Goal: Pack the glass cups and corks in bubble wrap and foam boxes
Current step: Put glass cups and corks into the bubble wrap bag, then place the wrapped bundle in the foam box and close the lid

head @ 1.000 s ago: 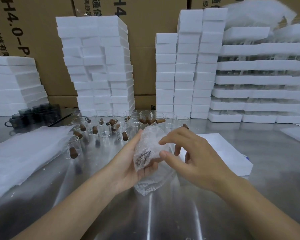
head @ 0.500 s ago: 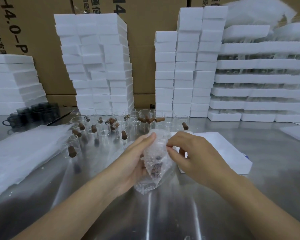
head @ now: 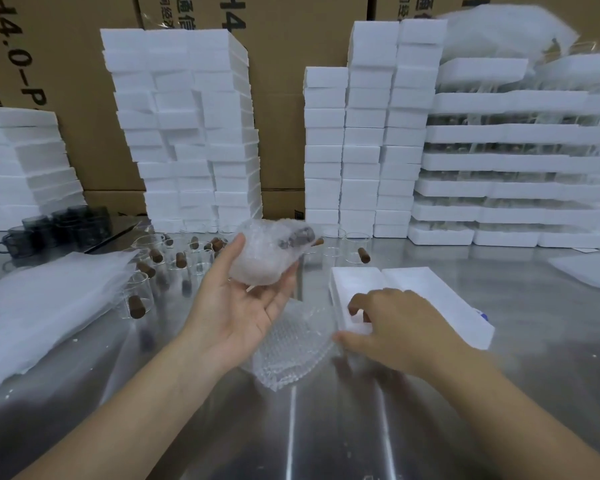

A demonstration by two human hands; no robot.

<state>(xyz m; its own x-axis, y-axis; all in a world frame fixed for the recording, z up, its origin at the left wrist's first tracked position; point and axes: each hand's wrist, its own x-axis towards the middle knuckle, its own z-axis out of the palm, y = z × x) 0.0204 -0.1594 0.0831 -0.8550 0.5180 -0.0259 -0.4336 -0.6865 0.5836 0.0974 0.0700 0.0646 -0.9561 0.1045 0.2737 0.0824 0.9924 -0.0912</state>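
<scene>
Loose bubble wrap sheet (head: 291,344) is lying on the steel desk (head: 326,427) between the hands. Right hand (head: 395,327) is gripping the near corner of a white foam box (head: 430,292) - fingers curled over its top. Left hand (head: 243,303), palm up, is holding a bubble-wrapped bundle (head: 267,254) raised, apart from the box. Behind it, glass cups (head: 194,261) and corks (head: 363,255) are sitting; foam stacks (head: 187,133) further back.
</scene>
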